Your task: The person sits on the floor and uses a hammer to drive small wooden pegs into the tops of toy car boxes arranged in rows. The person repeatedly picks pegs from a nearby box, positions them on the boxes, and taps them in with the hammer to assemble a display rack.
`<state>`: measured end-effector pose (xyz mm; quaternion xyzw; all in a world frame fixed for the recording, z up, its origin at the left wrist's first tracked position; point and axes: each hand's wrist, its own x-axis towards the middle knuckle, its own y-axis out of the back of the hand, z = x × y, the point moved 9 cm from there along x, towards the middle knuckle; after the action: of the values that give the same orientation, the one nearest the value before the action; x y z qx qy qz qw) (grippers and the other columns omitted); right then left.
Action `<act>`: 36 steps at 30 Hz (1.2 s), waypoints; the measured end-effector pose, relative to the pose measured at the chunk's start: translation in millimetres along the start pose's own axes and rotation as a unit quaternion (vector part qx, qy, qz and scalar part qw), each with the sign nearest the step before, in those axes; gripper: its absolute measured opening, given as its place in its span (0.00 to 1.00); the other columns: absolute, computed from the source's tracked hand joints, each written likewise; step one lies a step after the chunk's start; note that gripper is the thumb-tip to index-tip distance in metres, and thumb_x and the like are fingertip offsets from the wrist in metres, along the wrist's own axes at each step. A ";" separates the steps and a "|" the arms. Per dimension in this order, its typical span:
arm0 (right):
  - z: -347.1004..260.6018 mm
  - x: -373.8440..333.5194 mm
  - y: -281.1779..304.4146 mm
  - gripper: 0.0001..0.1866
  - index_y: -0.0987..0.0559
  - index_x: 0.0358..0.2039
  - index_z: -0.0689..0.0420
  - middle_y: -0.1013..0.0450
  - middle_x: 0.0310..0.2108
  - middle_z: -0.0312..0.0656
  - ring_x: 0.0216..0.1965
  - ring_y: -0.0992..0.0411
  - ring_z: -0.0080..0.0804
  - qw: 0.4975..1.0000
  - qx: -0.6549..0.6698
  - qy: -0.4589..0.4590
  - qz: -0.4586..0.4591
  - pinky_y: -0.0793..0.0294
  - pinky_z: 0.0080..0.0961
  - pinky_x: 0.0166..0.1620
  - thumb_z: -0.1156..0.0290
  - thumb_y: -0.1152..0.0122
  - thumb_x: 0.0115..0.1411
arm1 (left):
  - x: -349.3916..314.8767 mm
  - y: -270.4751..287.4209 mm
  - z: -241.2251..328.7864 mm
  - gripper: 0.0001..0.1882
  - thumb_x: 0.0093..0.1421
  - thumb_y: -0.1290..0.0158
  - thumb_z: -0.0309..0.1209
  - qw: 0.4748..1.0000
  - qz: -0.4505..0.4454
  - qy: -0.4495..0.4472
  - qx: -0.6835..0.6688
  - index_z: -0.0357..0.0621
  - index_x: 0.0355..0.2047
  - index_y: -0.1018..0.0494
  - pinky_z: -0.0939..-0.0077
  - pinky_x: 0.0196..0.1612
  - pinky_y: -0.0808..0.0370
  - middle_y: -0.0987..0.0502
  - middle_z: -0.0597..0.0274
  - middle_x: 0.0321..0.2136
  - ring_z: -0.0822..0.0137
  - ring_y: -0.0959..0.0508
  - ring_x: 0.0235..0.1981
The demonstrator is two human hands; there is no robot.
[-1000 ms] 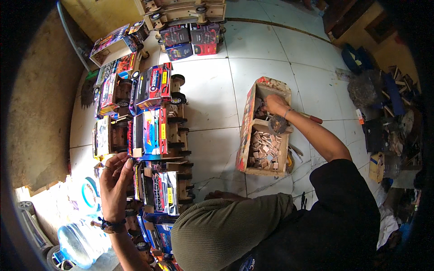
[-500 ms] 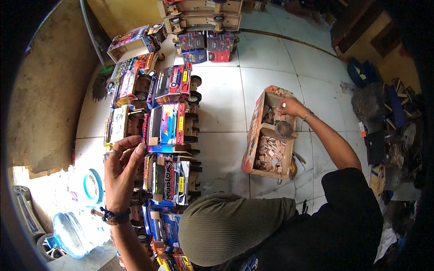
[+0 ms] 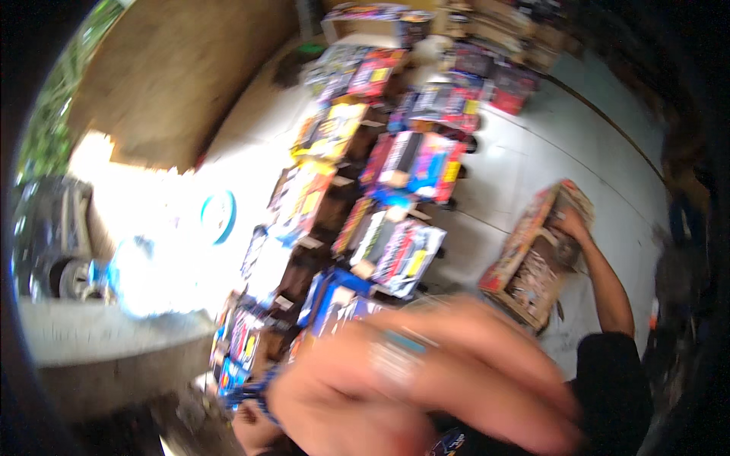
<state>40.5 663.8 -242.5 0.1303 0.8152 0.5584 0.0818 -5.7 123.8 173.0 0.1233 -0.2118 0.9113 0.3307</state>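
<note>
Close in front of the view, my left hand [image 3: 426, 372] is large and smeared by motion. Its fingers reach to the right, with a pale, turquoise-marked band on one; whether they hold anything does not show. At the right, my right hand [image 3: 569, 224] is down in the far compartment of a long wooden box [image 3: 518, 247], its fingertips blurred. Small flat wooden pieces [image 3: 534, 280] fill the near compartment. A dark round object [image 3: 564, 249] sits by the divider, beside my right wrist. Left of the box stand rows of brightly printed toy trucks [image 3: 422, 163] with dark wheels.
More toy trucks [image 3: 327, 129] form a second row farther left. Beyond them are a clear blue water jug [image 3: 144, 277], a blue ring-shaped item [image 3: 218, 216] and a low ledge [image 3: 114, 330]. A brown board [image 3: 179, 83] leans at the far left. White floor tiles [image 3: 487, 190] lie between trucks and box.
The view has swung, so the trucks and box appear farther right. My left hand has left the truck row and come up close to the camera. My right hand stays in the box.
</note>
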 end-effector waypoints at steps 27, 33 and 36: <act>-551.1 -64.7 203.7 0.10 0.21 0.41 0.64 0.24 0.37 0.41 0.42 0.26 0.27 0.927 0.195 0.300 -0.110 0.29 0.25 0.48 0.73 0.37 0.62 | -98.2 -71.8 84.9 0.11 0.63 0.41 0.28 0.941 -0.184 -0.209 -0.194 0.34 0.43 0.24 0.74 0.48 0.25 0.20 0.56 0.41 0.69 0.21 0.43; -580.4 -88.3 218.0 0.07 0.20 0.38 0.65 0.26 0.35 0.41 0.40 0.28 0.28 0.900 0.214 0.371 -0.081 0.30 0.25 0.46 0.77 0.42 0.62 | -98.8 -45.7 91.8 0.12 0.62 0.40 0.28 0.956 -0.166 -0.214 -0.114 0.35 0.43 0.24 0.75 0.46 0.24 0.20 0.57 0.40 0.70 0.20 0.42; -588.7 -92.5 223.1 0.06 0.20 0.38 0.66 0.27 0.36 0.42 0.41 0.28 0.27 0.893 0.217 0.387 -0.079 0.31 0.24 0.48 0.77 0.41 0.62 | -89.6 -20.4 80.9 0.12 0.61 0.39 0.28 0.970 -0.156 -0.187 0.009 0.35 0.43 0.24 0.75 0.45 0.24 0.19 0.57 0.40 0.70 0.20 0.41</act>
<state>-8.7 188.6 177.9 -0.1464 0.8907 0.3658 -0.2268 81.8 50.8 217.7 0.3265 -0.2395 0.8110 0.4223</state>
